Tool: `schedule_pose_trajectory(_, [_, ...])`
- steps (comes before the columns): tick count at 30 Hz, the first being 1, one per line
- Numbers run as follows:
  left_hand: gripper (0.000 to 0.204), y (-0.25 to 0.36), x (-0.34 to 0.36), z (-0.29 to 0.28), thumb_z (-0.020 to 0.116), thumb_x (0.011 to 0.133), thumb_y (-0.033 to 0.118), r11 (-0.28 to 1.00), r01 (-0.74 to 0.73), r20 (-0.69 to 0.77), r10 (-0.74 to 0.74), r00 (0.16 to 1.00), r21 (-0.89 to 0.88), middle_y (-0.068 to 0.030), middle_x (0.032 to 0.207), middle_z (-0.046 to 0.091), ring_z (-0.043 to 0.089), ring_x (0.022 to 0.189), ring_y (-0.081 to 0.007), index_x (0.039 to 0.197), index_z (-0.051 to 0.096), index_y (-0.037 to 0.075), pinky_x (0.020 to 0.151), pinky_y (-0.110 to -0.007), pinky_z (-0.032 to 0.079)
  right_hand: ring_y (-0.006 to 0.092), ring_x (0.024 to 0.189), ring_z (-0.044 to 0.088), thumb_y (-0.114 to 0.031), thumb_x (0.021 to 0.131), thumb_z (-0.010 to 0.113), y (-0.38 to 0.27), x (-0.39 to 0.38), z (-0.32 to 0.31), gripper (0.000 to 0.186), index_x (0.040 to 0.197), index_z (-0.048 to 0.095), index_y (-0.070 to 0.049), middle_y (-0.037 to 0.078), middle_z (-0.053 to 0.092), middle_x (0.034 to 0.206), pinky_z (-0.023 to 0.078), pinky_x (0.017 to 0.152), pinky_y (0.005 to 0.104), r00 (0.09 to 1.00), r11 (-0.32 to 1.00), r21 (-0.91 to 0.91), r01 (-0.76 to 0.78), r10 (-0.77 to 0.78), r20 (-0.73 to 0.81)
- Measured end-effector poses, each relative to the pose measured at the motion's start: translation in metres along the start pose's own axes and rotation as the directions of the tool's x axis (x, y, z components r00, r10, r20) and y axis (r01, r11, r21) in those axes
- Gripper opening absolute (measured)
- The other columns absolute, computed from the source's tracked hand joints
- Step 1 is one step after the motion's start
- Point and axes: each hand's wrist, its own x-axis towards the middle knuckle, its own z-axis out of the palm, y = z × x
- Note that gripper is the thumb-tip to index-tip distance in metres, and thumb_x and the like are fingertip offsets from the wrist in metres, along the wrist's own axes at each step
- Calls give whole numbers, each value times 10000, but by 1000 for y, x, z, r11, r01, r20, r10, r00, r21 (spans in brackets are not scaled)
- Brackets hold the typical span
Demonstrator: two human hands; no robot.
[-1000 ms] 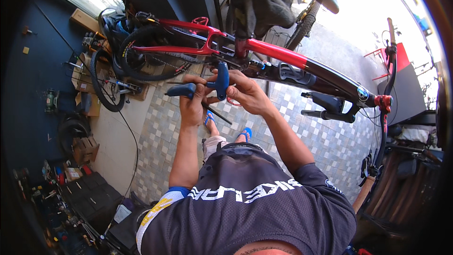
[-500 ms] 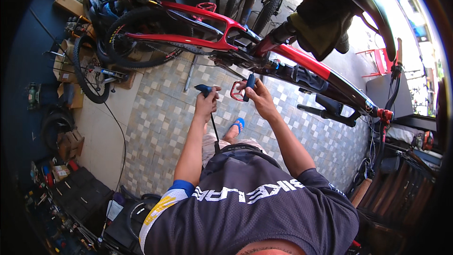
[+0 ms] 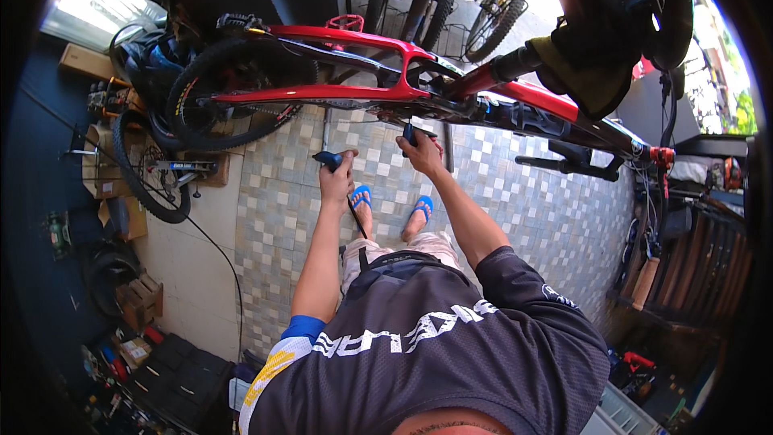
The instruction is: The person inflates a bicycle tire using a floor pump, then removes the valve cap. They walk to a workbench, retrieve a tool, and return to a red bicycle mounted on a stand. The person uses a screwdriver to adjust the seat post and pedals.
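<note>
Farthest left, beyond the rear end of the red bike (image 3: 322,95), are a cardboard box (image 3: 84,60) and, lower, a loose wheel (image 3: 135,183). Next comes the rear wheel (image 3: 211,141), at the bike's left end. On the side of the bike toward the person (image 3: 435,330), and apart from it, the left hand (image 3: 335,183) has its grip closed around 1 blue-handled tool (image 3: 328,160); a thin dark shaft (image 3: 357,216) runs down from that hand. Farther from the bike than both hands are 2 blue sandals (image 3: 423,207). The right hand (image 3: 422,155) has its grip closed around a 2nd blue-handled tool (image 3: 408,137), just beside the bike's middle; I cannot tell whether that tool touches the bike. Further right, a dark draped bundle (image 3: 592,52) overlaps part of the bike, and a red stem (image 3: 662,158) sits at the bike's right end.
</note>
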Motion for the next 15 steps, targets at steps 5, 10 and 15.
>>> schedule_pose_trajectory(5, [274, 8, 2, -19, 699, 1020, 286, 999, 29, 46, -31, 998, 44, 70, 695, 462, 329, 446, -20, 1135, 719, 38, 389, -227, 248, 197, 786, 665, -479, 993, 684, 20, 5, 22, 507, 1111, 625, 11, 120, 708, 882, 531, 728, 353, 997, 937, 345, 61, -38, -73])
schedule_pose_trajectory(10, [249, 17, -2, -33, 692, 1029, 263, 993, 44, 19, -47, 999, 107, 80, 684, 446, 340, 467, -11, 1103, 728, 28, 397, -226, 231, 134, 877, 613, -444, 1040, 641, 20, 4, 29, 440, 1148, 645, -17, 55, 705, 968, 490, 794, 301, 999, 884, 466, 42, -29, -36])
schedule_pose_trajectory(15, [252, 27, -5, -40, 694, 1029, 270, 990, 43, 32, -48, 998, 132, 83, 685, 445, 344, 469, -9, 1096, 726, 29, 399, -222, 245, 153, 862, 641, -468, 1029, 640, 22, 8, 32, 478, 1147, 658, -5, 74, 724, 973, 518, 787, 319, 998, 917, 396, 53, -34, -53])
